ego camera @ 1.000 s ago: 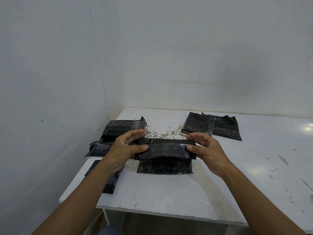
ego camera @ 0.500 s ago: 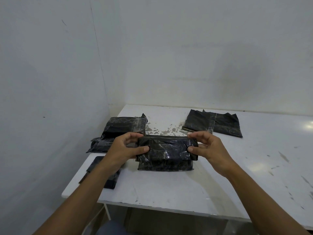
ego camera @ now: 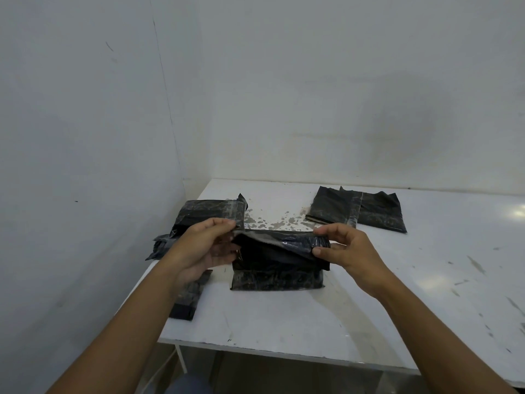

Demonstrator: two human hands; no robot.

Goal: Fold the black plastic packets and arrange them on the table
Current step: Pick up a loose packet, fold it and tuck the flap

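A black plastic packet (ego camera: 277, 263) stands partly folded on the white table (ego camera: 397, 294), its lower part flat on the surface and its upper flap lifted. My left hand (ego camera: 203, 247) pinches the flap's left end. My right hand (ego camera: 345, 247) pinches the right end between thumb and fingers. A pile of black packets (ego camera: 204, 216) lies behind my left hand at the table's left edge. One flat packet (ego camera: 189, 298) lies under my left wrist. Two folded packets (ego camera: 359, 209) lie side by side at the back right.
White walls close in the table on the left and at the back. The table's front edge (ego camera: 284, 351) runs just below my forearms, with a white leg under it. The tabletop is scuffed, with bare patches near the back middle.
Both hands have lifted the packet's upper flap and drawn it up off the lower part. The head camera has tilted slightly, so the table sits a little higher in view.
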